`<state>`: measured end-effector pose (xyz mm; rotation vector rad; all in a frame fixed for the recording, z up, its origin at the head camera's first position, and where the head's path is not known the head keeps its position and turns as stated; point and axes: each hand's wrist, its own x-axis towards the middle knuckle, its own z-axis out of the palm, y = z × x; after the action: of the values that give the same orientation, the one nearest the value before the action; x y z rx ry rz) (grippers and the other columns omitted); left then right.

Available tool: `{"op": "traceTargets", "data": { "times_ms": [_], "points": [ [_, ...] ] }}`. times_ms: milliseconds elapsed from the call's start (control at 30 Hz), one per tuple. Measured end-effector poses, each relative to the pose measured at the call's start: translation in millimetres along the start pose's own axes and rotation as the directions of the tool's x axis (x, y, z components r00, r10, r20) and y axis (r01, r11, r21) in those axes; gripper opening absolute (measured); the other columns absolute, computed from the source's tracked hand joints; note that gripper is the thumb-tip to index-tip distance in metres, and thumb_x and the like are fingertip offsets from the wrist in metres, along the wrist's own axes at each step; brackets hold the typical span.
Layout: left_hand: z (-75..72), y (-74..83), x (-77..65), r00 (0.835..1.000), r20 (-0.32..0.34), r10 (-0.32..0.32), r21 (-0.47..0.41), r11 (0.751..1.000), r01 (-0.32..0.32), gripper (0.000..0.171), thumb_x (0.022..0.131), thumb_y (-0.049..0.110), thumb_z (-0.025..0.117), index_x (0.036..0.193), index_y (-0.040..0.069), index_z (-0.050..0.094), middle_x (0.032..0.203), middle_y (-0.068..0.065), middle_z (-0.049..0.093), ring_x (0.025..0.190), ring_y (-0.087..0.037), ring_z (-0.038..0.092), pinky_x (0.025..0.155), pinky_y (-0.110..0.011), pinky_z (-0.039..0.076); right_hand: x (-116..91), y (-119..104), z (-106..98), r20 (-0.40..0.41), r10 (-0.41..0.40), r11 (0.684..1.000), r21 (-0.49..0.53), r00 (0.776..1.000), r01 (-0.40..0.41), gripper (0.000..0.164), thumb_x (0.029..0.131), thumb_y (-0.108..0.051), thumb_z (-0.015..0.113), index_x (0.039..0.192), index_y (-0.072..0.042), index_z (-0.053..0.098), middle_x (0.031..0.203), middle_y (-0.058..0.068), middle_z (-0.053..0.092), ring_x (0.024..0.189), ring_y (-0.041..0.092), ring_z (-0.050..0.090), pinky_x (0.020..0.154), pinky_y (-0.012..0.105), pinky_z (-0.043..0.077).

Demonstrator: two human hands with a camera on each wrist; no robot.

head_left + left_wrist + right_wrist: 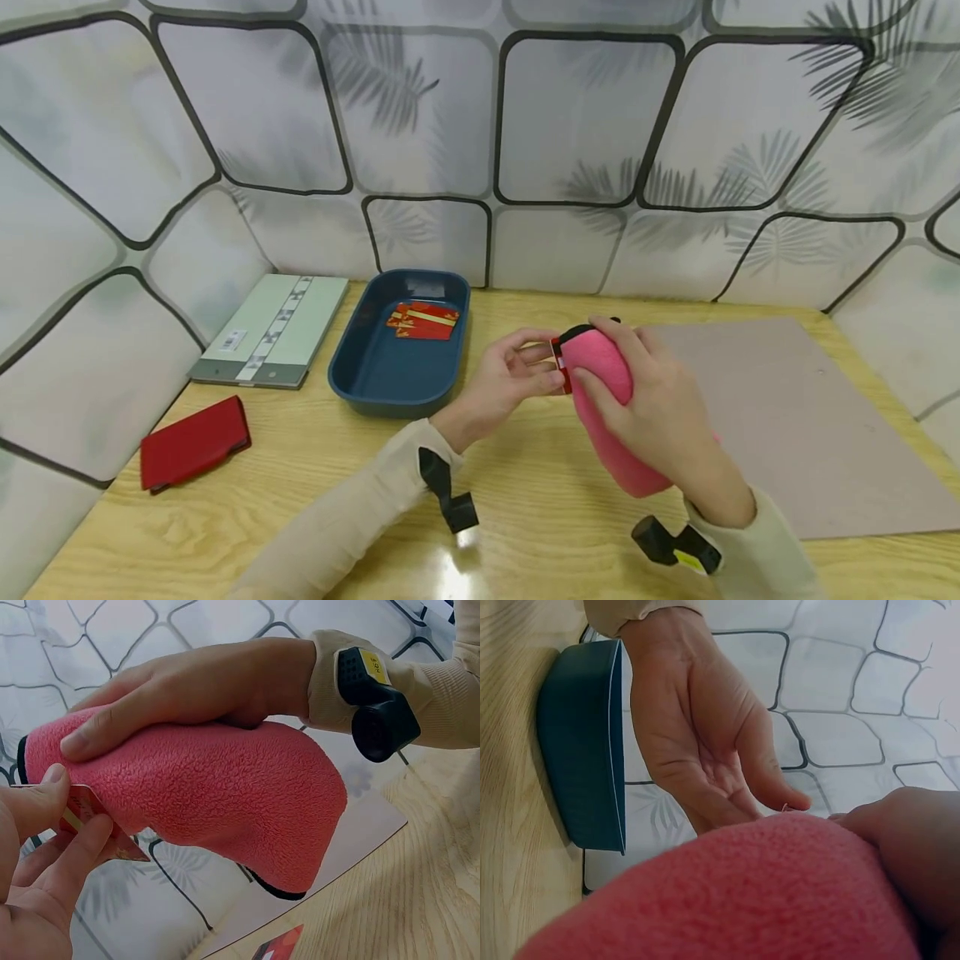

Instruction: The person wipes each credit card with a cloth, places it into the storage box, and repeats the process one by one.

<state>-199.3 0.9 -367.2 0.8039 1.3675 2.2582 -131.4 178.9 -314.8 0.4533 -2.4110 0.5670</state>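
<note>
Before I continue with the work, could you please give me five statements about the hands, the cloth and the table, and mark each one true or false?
1. The right hand holds the pink cloth. True.
2. The blue tray is empty. False: red and gold cards lie inside the blue tray.
3. The left hand pinches a red card. True.
4. The red case lies to the right of the blue tray in the head view. False: the red case lies to the left of it, on the wooden table.
5. The grey mat lies to the right of the blue tray in the head view. True.
</note>
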Motion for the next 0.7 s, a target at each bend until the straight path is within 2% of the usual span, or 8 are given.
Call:
{"op": "traceTargets", "data": {
  "times_ms": [133, 300, 400, 500, 600, 700],
  "points": [
    [-0.4, -0.4, 1.3, 1.0, 0.022, 0.015, -0.017, 1.0, -0.014, 0.086, 0.074, 0.029, 0.081, 0.137, -0.01, 0.038, 0.119, -0.006, 0.064, 0.102, -0.013, 0.066, 0.087, -0.031, 0.057, -0.5, -1.8, -1.7, -0.005, -0.028, 0.999, 0.016, 1.0, 0.028, 0.055, 0.078, -0.019, 0.077, 0.128, -0.011, 0.057, 0.097, 0.015, 0.059, 0.077, 0.028, 0.059, 0.057, 0.043, 0.051],
    [0.5, 0.7, 1.4, 0.998, 0.049, 0.038, -0.029, 0.999, -0.036, 0.086, 0.075, 0.027, 0.08, 0.137, -0.013, 0.036, 0.119, -0.004, 0.063, 0.103, -0.014, 0.066, 0.085, -0.029, 0.057, -0.4, -1.8, -3.8, -0.021, -0.059, 0.996, 0.061, 0.998, 0.06, 0.056, 0.076, -0.016, 0.078, 0.128, -0.011, 0.058, 0.096, 0.015, 0.06, 0.075, 0.027, 0.059, 0.056, 0.04, 0.052],
    [1.9, 2.2, 0.8, 0.998, 0.053, 0.046, -0.039, 0.998, -0.044, 0.075, 0.08, 0.018, 0.077, 0.136, -0.013, 0.038, 0.114, -0.001, 0.064, 0.101, -0.014, 0.067, 0.082, -0.029, 0.058, 0.8, 0.9, -4.7, -0.031, -0.063, 0.994, 0.085, 0.998, 0.065, 0.056, 0.075, -0.014, 0.079, 0.128, -0.011, 0.058, 0.096, 0.014, 0.06, 0.074, 0.026, 0.06, 0.055, 0.04, 0.053],
    [4.0, 4.0, 0.3, 0.998, 0.046, 0.035, -0.043, 0.999, -0.033, 0.056, 0.087, -0.002, 0.067, 0.135, -0.011, 0.039, 0.112, -0.001, 0.065, 0.099, -0.014, 0.067, 0.082, -0.03, 0.059, 2.0, 5.2, -4.9, -0.031, -0.055, 0.994, 0.092, 0.998, 0.058, 0.056, 0.075, -0.013, 0.079, 0.127, -0.011, 0.058, 0.096, 0.014, 0.06, 0.073, 0.026, 0.06, 0.055, 0.04, 0.053],
    [5.7, 5.4, 0.3, 0.999, 0.033, 0.012, -0.031, 0.999, -0.011, 0.049, 0.088, -0.017, 0.055, 0.135, -0.01, 0.041, 0.116, -0.009, 0.064, 0.099, -0.014, 0.067, 0.082, -0.031, 0.059, 3.0, 10.0, -4.8, -0.016, -0.033, 0.995, 0.093, 0.999, 0.035, 0.055, 0.076, -0.014, 0.079, 0.127, -0.011, 0.058, 0.097, 0.015, 0.06, 0.074, 0.027, 0.059, 0.055, 0.04, 0.054],
    [7.2, 7.1, 0.0, 1.0, 0.021, -0.011, -0.002, 1.0, 0.011, 0.049, 0.088, -0.019, 0.053, 0.135, -0.01, 0.041, 0.126, -0.026, 0.059, 0.099, -0.013, 0.067, 0.082, -0.03, 0.059, 4.8, 15.0, -4.9, -0.004, -0.002, 0.996, 0.086, 1.0, 0.002, 0.053, 0.077, -0.014, 0.079, 0.126, -0.01, 0.058, 0.097, 0.015, 0.059, 0.076, 0.028, 0.059, 0.056, 0.042, 0.054]
  ]
}}
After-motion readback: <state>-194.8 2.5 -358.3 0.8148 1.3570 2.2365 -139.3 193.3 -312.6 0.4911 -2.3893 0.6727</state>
